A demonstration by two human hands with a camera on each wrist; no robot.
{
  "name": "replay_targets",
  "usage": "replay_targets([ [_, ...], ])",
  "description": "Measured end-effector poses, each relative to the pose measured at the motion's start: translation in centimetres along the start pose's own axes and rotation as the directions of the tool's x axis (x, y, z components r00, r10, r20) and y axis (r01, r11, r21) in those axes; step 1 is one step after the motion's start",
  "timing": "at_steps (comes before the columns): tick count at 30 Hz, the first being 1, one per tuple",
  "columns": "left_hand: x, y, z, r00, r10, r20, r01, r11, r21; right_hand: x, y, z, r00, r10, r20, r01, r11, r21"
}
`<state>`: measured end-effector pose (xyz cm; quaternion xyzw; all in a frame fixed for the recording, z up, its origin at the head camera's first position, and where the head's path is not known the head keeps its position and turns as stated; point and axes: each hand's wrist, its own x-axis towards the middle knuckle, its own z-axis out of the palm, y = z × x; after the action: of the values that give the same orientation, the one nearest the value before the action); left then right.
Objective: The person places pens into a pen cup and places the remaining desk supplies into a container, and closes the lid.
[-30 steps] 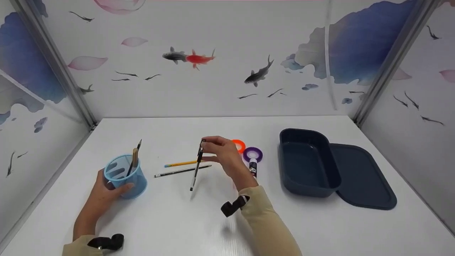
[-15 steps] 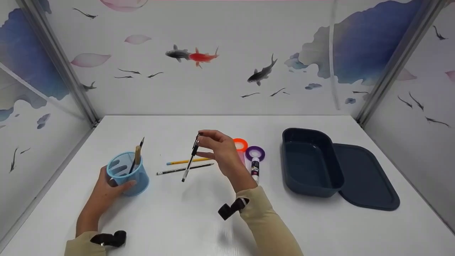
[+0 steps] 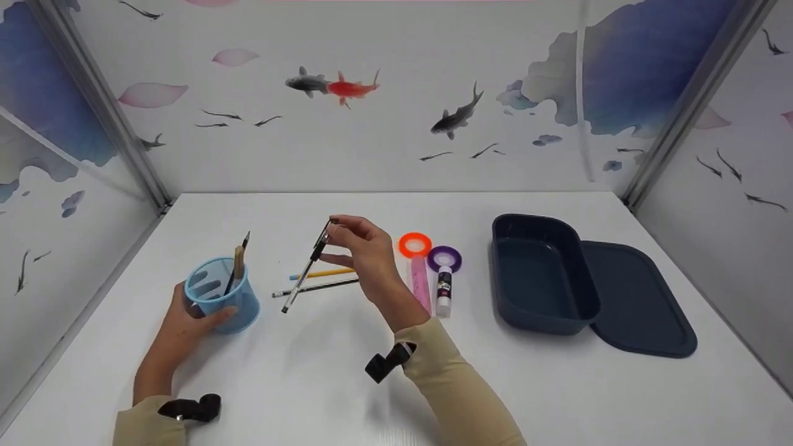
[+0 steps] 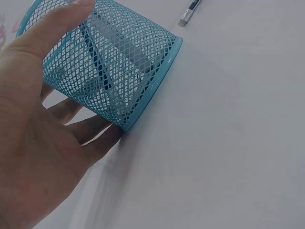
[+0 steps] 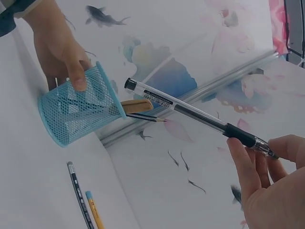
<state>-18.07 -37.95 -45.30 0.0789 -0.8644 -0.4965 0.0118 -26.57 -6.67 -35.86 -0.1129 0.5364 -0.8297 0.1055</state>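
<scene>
My left hand (image 3: 176, 331) grips a light blue mesh pen cup (image 3: 246, 308) at the table's left, its thumb near the rim in the left wrist view. From the cup stick up a dark pencil (image 3: 246, 240) and a tan wooden-looking stick (image 3: 238, 261). Above the table, my right hand (image 3: 370, 260) pinches a clear-barrelled pen (image 5: 200, 118) near its black grip. The pen slants down to the left, its free black end toward the cup. Below it lie a yellow pencil (image 3: 322, 273) and a black-and-white pencil (image 3: 325, 285), partly hidden by the right hand.
Right of the right hand lie an orange ring (image 3: 403, 245), a purple ring (image 3: 455, 263), a pink strip (image 3: 420, 282) and a glue stick (image 3: 444, 294). Farther right stand a dark blue box (image 3: 545, 316) and its flat lid (image 3: 644, 297). Printed walls surround the table.
My right hand has moved left with the pen, and the pen has tilted further toward the cup. The pink strip and glue stick show more fully. My left hand keeps holding the cup.
</scene>
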Motion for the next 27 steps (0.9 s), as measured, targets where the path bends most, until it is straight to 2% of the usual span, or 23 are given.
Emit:
replay_targets([
  [7,-0.1,-0.2,0.0,1.000,-0.004,0.004,0.004,1.000,-0.013,0.7,0.3,1.8,1.000,-0.028,-0.006,0.027,0.999,-0.027],
  [15,0.0,0.2,0.5,1.000,0.012,-0.002,-0.013,0.999,-0.041,1.8,0.5,4.0,0.996,0.024,-0.081,-0.024,1.000,-0.003],
  [19,0.1,0.4,0.6,1.000,-0.003,-0.001,0.003,0.999,-0.037,2.1,1.0,5.0,0.993,0.044,-0.109,-0.044,0.999,-0.003],
  [27,0.3,0.2,0.2,1.000,-0.018,-0.014,0.017,1.000,-0.024,2.9,2.5,7.2,0.996,-0.036,-0.087,0.027,0.995,-0.096],
])
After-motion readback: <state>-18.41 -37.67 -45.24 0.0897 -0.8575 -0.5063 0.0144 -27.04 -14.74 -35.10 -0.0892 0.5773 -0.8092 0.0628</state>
